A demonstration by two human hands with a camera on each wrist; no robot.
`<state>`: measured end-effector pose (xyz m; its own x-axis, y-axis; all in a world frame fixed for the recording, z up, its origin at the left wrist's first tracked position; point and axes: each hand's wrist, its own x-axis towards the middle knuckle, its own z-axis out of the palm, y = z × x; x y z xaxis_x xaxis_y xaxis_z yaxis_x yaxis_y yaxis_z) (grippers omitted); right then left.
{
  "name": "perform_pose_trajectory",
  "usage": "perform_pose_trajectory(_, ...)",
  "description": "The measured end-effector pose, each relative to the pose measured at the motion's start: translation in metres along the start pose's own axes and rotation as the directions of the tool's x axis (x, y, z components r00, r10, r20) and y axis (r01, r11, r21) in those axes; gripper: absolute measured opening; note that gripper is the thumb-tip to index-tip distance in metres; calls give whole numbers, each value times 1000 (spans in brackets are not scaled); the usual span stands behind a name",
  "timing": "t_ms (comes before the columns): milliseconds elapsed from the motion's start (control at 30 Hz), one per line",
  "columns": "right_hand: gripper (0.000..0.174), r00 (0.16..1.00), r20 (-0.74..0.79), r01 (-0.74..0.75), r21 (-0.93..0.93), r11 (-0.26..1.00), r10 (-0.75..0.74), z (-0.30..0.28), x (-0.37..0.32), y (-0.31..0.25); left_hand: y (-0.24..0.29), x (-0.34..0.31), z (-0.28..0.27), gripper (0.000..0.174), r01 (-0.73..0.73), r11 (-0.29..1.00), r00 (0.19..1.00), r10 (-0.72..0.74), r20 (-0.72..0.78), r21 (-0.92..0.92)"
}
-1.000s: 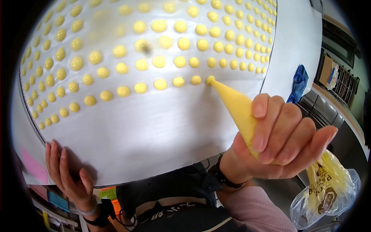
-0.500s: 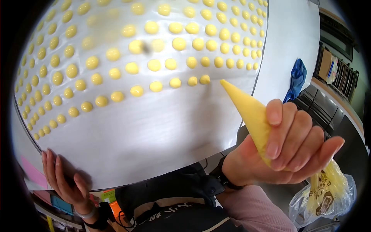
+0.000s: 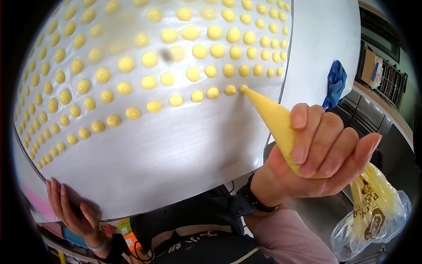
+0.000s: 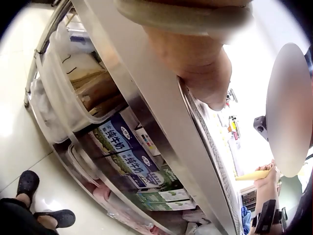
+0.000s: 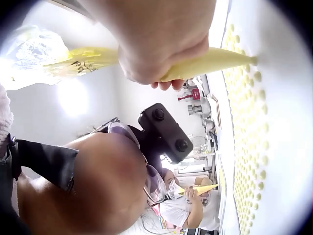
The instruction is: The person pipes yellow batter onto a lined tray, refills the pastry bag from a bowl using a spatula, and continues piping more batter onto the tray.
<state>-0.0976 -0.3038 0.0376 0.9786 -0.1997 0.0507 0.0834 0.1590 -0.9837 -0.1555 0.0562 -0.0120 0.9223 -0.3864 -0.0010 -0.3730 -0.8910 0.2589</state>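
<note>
The right hand (image 3: 323,149) curls its fingers round a yellow piping bag (image 3: 277,123), whose tip touches a small yellow dot at the right end of the nearest row. Rows of glossy yellow dots (image 3: 154,106) cover the far part of a white sheet (image 3: 176,154). In the right wrist view the piping bag (image 5: 210,63) points at the sheet, gripped by the right hand (image 5: 166,44). The left hand (image 3: 72,211) rests at the sheet's near left edge, fingers extended and thumb apart; in the left wrist view, part of this hand (image 4: 195,68) lies at the tray edge.
A blue cloth (image 3: 336,83) lies right of the sheet. A yellow printed plastic bag (image 3: 373,211) hangs at the lower right. Below the table, a shelf holds milk cartons (image 4: 127,147) and a plastic bin (image 4: 63,93). Another person (image 5: 190,208) stands in the background with a piping bag.
The sheet and its dots have shifted left in the head view. The bag's tip has left one dot and now touches another farther right. The left hand stays at the edge.
</note>
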Motion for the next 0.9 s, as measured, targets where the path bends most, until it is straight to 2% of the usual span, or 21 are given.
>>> perform_pose_trajectory(200,56,998,-56,31,26,999,-29,-4,-3,-9,0,-1,1,40,3,1000,1000,-3,-3,-13)
perform_pose_trajectory(267,56,1000,-7,24,-26,999,-25,-14,0,-7,-1,-2,1,40,-3,1000,1000,3,-1,-8)
perform_pose_trajectory(300,56,998,-49,33,-22,999,-35,-15,0,-4,-2,-2,2,40,-4,1000,1000,4,-1,1)
perform_pose_trajectory(433,56,998,-56,38,-41,998,-41,-18,-1,-1,-1,-2,3,40,-12,1000,1000,12,-3,13)
perform_pose_trajectory(533,55,999,7,48,17,999,-49,-20,-1,-8,0,-2,3,39,-10,1000,1000,10,-3,15)
perform_pose_trajectory(633,56,991,-115,62,-71,996,-70,-24,2,-7,2,0,3,39,-8,1000,1000,8,-3,23)
perform_pose_trajectory(800,55,991,-115,53,-92,994,-64,-30,0,-2,3,0,4,37,-5,1000,1000,5,-2,20)
perform_pose_trajectory(900,54,991,-95,93,-29,995,-95,-33,1,-7,3,1,4,38,-18,999,1000,18,2,29)
